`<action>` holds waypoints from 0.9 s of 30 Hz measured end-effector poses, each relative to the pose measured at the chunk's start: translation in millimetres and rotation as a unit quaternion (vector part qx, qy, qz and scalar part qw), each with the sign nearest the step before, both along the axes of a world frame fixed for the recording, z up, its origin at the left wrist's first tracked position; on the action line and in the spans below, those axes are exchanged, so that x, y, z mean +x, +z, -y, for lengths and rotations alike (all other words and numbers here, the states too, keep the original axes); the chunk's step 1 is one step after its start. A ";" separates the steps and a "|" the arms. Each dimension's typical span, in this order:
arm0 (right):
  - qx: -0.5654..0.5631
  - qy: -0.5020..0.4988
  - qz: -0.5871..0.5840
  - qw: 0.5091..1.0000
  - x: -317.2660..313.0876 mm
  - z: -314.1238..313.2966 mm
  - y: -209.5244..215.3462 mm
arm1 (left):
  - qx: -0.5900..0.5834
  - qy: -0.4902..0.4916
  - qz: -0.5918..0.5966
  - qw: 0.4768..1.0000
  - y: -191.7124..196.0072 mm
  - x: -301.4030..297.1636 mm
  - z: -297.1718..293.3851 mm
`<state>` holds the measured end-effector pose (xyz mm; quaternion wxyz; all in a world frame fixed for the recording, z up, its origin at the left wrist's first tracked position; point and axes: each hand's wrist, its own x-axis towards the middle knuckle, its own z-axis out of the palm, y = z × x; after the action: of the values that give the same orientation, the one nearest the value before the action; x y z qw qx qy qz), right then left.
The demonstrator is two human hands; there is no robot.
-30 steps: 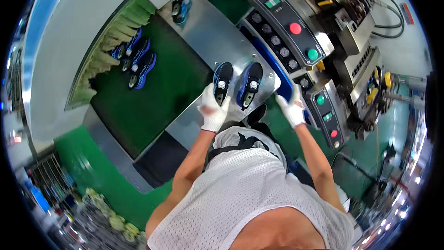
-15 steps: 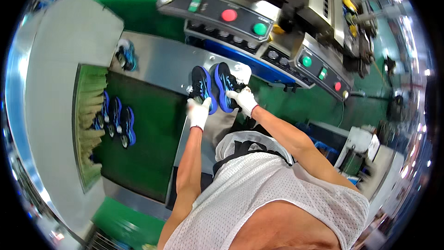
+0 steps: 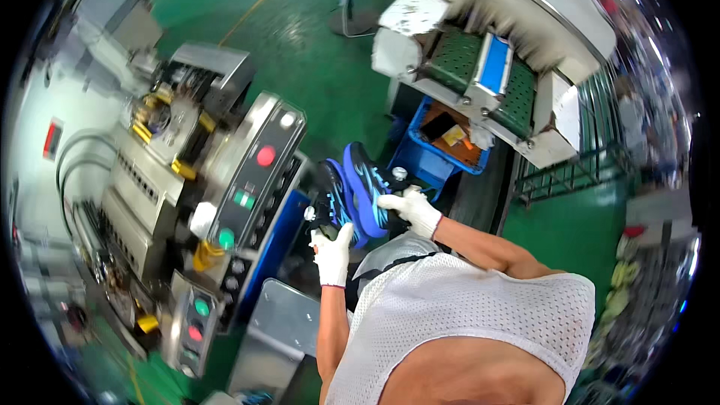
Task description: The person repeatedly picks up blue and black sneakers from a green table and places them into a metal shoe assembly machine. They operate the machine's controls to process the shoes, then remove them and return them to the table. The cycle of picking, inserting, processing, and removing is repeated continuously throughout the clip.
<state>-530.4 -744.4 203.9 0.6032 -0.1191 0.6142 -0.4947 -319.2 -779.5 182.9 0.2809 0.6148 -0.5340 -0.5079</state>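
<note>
Two black sneakers with blue streaks and purple-blue soles are held up side by side before my body, soles turned toward each other. My left hand, in a white glove, grips the left sneaker near its heel. The white-gloved right hand is closed round the heel end of the right sneaker. A round pale end sticks out of each shoe's opening; what it belongs to is hidden. The two soles touch or nearly touch.
On the left stands a machine with a control panel bearing red and green buttons. A metal table lies lower left. Ahead right is a conveyor machine with green perforated belts, a blue bin beside it. A fan stand stands farther off.
My body has turned right, away from the metal table and green conveyor. Both sneakers have come off the table in my hands, and the button machine now lies to my left.
</note>
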 end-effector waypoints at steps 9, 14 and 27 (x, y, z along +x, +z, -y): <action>0.045 -0.365 -0.344 0.864 -228.1 -65.6 24.7 | -0.060 -0.257 -0.070 0.962 81.5 -269.6 111.6; 0.128 -0.300 -0.601 0.729 -380.1 -34.7 40.6 | -0.276 -0.323 0.007 0.905 70.8 -474.7 175.9; -0.290 -0.300 -0.570 0.708 -322.2 75.3 54.0 | -0.309 -0.350 -0.048 0.883 -28.6 -350.4 160.2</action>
<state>-852.5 -819.8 257.9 -0.1061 -0.3567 0.6711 -0.6412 -669.6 -939.7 154.2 0.2858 0.2449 -0.8300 -0.4116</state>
